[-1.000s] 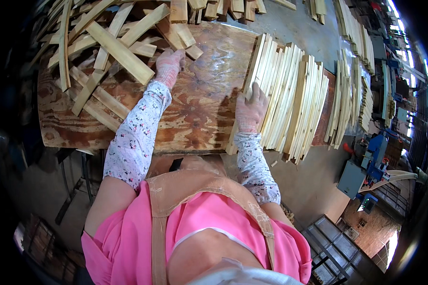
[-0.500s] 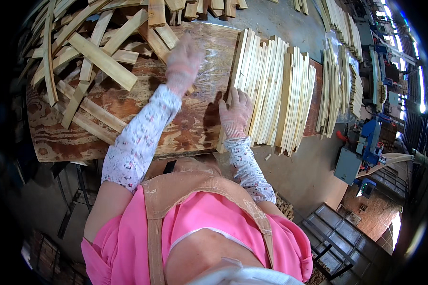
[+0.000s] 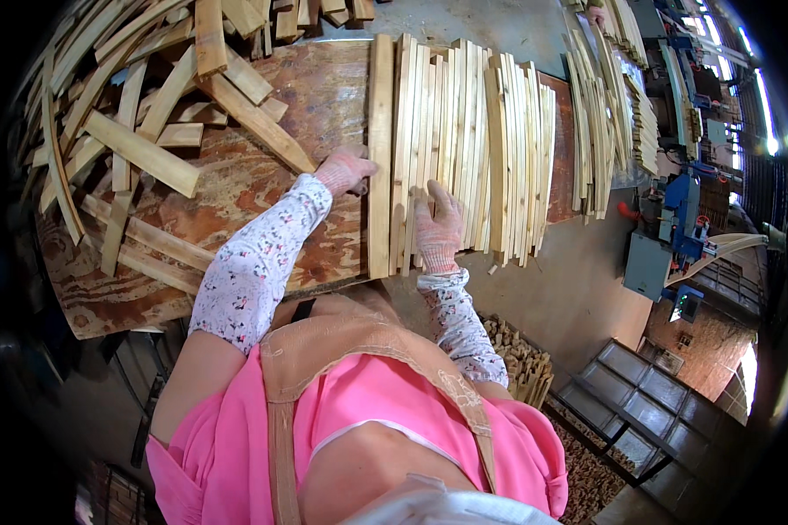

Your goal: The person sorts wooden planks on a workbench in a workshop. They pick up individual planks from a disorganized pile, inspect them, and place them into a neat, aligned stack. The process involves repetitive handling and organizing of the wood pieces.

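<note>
My left hand [image 3: 348, 170], in a pale pinkish glove, has its fingers curled against the left edge of a wooden slat [image 3: 380, 96]. That slat lies lengthwise away from me, with a narrow gap between it and a row of slats [image 3: 451, 114] packed side by side. Over the near end of the row is my right hand [image 3: 438, 226], gloved alike, its fingers stretched out. Whether its palm touches the wood cannot be made out. Both forearms wear white flowered sleeves.
A tangled heap of loose slats [image 3: 140, 131] covers the left of the worn plywood tabletop [image 3: 315, 79]. Further stacks of slats [image 3: 591, 122] stand to the right, where another person's hand [image 3: 596, 15] shows. Blue-grey machinery [image 3: 648, 254] and a bin of offcuts [image 3: 517, 359] are at the right.
My left hand has come nearer and is now at a slat lying left of the row. My right hand has shifted slightly nearer me along the row. The whole view has shifted.
</note>
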A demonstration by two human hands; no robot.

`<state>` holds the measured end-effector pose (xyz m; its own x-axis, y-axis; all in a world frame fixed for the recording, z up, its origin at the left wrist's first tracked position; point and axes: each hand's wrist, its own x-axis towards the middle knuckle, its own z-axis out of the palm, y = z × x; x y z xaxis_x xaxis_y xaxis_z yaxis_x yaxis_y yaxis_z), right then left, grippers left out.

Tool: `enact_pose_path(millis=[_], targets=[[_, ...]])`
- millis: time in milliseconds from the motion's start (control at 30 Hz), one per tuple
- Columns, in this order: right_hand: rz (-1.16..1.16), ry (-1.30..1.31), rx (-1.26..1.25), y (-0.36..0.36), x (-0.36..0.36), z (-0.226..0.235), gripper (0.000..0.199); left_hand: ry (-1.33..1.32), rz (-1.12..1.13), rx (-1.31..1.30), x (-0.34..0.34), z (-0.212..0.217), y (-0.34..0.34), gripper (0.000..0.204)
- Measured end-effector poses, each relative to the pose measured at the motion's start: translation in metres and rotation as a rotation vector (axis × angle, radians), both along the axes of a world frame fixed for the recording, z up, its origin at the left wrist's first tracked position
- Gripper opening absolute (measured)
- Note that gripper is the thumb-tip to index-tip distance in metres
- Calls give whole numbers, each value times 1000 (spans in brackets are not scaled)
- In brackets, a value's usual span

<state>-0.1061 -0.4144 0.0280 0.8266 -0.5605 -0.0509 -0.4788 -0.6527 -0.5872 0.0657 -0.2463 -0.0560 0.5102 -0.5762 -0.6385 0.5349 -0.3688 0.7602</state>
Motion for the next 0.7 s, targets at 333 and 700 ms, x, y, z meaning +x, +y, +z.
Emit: enact_pose_path(millis=[333, 700], targets=[[346, -179, -64, -21, 80, 66, 41, -130, 164, -171, 14, 35, 45, 42], [44, 229, 775, 53, 69, 66, 81, -1137, 27, 152, -19, 51, 56, 35]])
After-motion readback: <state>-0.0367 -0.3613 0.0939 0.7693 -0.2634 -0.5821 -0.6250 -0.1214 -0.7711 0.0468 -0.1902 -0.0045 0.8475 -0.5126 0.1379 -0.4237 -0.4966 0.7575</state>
